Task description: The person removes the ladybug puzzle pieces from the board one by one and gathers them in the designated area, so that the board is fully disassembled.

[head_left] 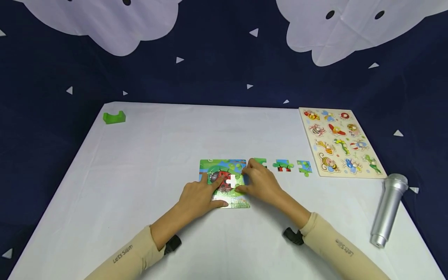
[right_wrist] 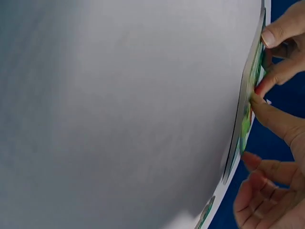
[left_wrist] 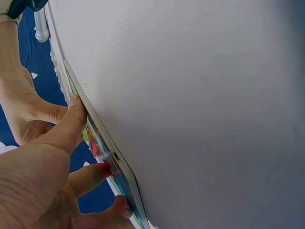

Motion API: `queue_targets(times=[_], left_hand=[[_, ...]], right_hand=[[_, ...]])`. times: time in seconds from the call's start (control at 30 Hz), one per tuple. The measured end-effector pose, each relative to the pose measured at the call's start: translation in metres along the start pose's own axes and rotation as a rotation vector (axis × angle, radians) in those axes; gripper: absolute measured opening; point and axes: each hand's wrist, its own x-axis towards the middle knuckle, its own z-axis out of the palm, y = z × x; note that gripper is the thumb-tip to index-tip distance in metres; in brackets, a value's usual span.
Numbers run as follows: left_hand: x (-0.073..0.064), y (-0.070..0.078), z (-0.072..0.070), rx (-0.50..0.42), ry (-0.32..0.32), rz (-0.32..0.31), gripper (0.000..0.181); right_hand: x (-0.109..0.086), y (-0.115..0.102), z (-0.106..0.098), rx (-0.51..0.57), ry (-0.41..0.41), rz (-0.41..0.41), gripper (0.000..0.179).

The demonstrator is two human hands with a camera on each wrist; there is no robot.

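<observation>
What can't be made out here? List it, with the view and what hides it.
Head: the lower left of the ladybug puzzle, under the left hand.
Head: part of the leftmost loose piece, behind the right hand.
Head: the upper part of the left cloud, cut off by the top edge.
Left wrist: the ladybug puzzle's picture, seen nearly edge-on.
Right wrist: the rest of the bottom piece, cut off by the lower edge.

Worktop: we see a white covering with faint creases.
Backdrop: we have dark navy fabric behind the worktop and down both its sides.
Clouds: we count two, pale with dark oval spots, above the worktop's far edge.
Triangles: we find small white ones scattered around the worktop.
Light: we get soft brightness over the worktop.
</observation>
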Motion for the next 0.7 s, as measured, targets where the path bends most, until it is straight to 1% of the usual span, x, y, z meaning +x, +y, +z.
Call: queue_targets(times=[0.23, 0.33, 0.43, 0.53, 0.7], left_hand=[[0.0002, -0.0012, 0.0, -0.014, -0.005, 0.004, 0.084], [0.0007, -0.0013, 0.0004, -0.007, -0.007, 0.003, 0.084], [0.0009, -0.0015, 0.0005, 0.002, -0.008, 0.004, 0.083], [0.001, -0.0013, 0.0004, 0.001, -0.013, 0.001, 0.084], [0.0009, -0.0009, -0.0006, -0.005, -0.026, -0.008, 0.085]], right_hand=[[0.0026, -0.0047, 0.0009, -0.012, -0.021, 0.04, 0.049], [0.0045, -0.0042, 0.0019, 0.004, -0.023, 0.032, 0.05], [0.0063, -0.0028, 0.0039, 0.024, -0.027, 0.006, 0.05], [0.0075, -0.0009, 0.0053, 0.05, -0.037, -0.027, 0.047], [0.0098, 0.0014, 0.0043, 0.096, -0.053, -0.102, 0.042]])
